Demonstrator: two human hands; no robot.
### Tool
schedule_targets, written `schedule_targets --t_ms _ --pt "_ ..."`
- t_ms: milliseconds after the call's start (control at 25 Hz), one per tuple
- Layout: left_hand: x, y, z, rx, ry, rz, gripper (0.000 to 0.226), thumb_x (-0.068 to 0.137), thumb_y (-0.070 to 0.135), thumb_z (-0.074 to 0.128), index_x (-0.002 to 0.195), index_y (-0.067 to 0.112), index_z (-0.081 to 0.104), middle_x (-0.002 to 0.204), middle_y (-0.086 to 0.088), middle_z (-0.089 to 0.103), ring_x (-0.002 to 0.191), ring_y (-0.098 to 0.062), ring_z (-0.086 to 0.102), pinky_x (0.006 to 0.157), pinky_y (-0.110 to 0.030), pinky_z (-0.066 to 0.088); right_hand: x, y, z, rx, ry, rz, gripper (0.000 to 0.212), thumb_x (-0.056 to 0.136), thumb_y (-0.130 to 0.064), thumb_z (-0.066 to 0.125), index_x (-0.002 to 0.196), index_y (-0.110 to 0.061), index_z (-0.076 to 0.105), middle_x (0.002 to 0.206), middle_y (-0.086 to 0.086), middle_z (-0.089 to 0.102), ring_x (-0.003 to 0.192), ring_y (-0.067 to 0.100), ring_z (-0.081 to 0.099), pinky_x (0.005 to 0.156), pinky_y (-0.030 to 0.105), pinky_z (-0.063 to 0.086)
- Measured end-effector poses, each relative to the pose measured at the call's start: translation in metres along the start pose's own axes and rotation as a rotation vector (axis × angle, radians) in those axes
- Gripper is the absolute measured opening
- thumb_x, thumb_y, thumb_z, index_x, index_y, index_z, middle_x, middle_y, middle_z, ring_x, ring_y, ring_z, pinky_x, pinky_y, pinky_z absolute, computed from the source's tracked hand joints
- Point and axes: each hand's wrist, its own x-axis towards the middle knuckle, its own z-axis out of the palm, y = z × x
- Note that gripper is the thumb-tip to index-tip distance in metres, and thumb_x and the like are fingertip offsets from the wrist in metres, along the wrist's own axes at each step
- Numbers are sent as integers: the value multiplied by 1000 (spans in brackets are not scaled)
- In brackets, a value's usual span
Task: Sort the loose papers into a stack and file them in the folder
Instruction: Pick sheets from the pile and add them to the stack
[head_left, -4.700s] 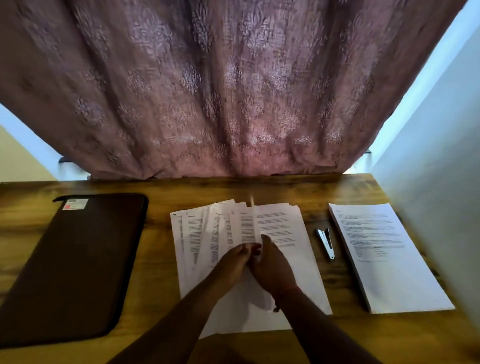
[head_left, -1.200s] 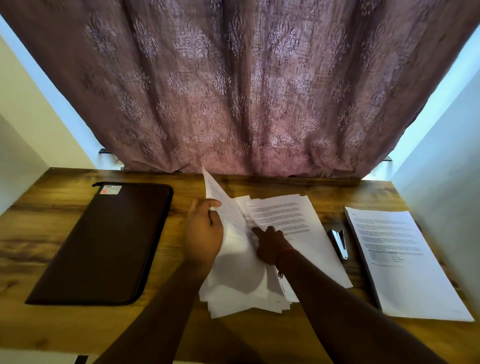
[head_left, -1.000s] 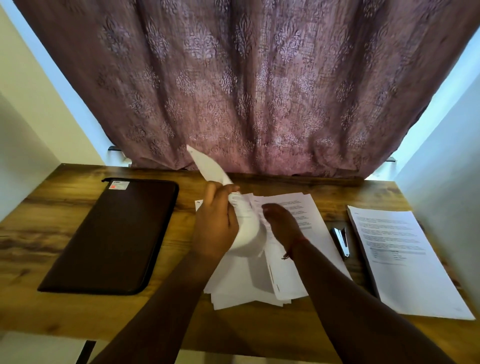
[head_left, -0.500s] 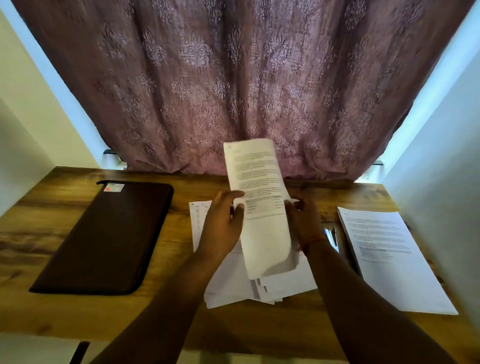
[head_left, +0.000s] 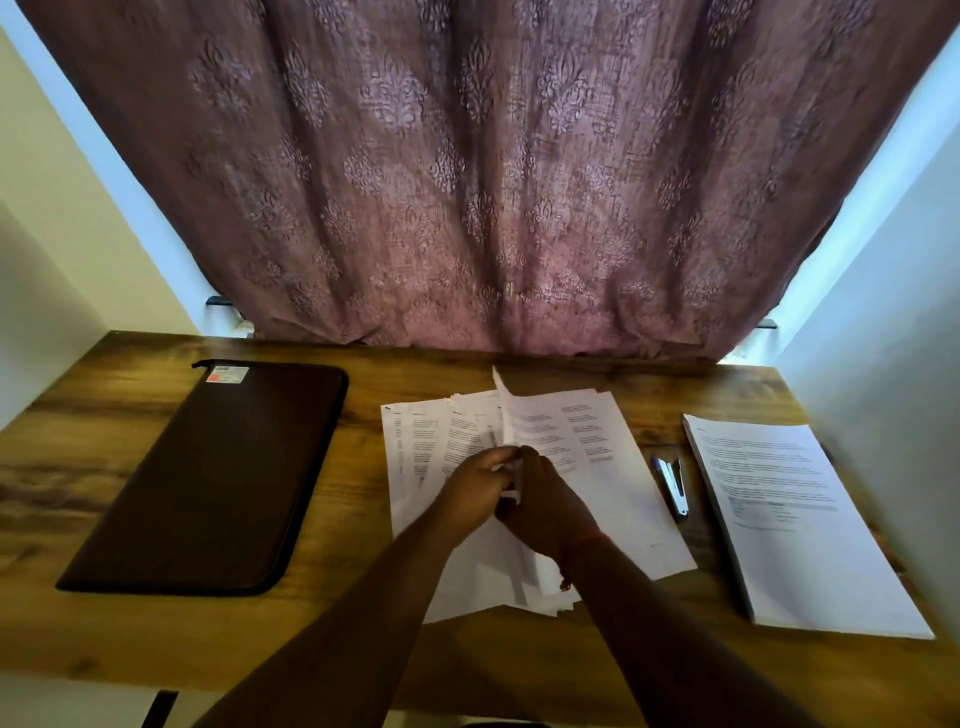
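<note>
Hands (head_left: 514, 493) together pinching a sheet's (head_left: 506, 410) raised edge over fanned loose papers (head_left: 597, 467), bare table (head_left: 358, 519) leftward.

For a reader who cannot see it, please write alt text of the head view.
Both hands, the left hand and the right hand, meet over fanned loose papers on a wooden desk, gripping a sheet. A closed dark folder lies left; a stapler and a neat paper stack lie right.

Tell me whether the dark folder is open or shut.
Shut. The folder lies flat and closed on the table, with no papers in it.
</note>
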Motion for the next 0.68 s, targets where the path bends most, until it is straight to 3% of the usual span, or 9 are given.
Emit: schedule_targets --t_ms 120,280,400,520,680 --pt "4 -4 -5 17 -67 23 37 103 19 50 137 31 56 135 5 58 119 -15 59 107 -38 46 0 1 -2 -151 78 81 81 93 -21 61 155 -26 9 140 6 51 115 23 61 97 37 53" --pt "11 -23 -22 303 232 54 43 103 19 49 145 25 47 150 4 44 137 -21 44 110 -36 38 6 1 -8 -354 58 76 92 96 -18 52 152 -39 -17 145 15 41 101 25 66 88 40 58" --pt "16 -45 -40 526 309 44 43 99 17 54 141 21 48 144 -1 52 130 -23 52 108 -36 42 12 -3 -5 -446 -15 46 77 98 -28 48 155 -36 -3 146 14 37 106 27 64 88 41 56" --pt "24 -55 -48 651 322 33 37 97 20 58 134 16 53 136 -3 59 121 -24 58 104 -36 45 24 -5 3 -485 -51 83 52 97 -39 48 144 -21 34 129 8 52 106 28 64 89 44 57" --pt "37 -60 -48 714 389 -37 45 96 27 57 138 15 46 139 -8 52 129 -29 47 111 -44 38 35 -6 11 -414 -84 172 68 87 -61 55 136 -17 41 126 7 51 115 31 55 92 44 53"
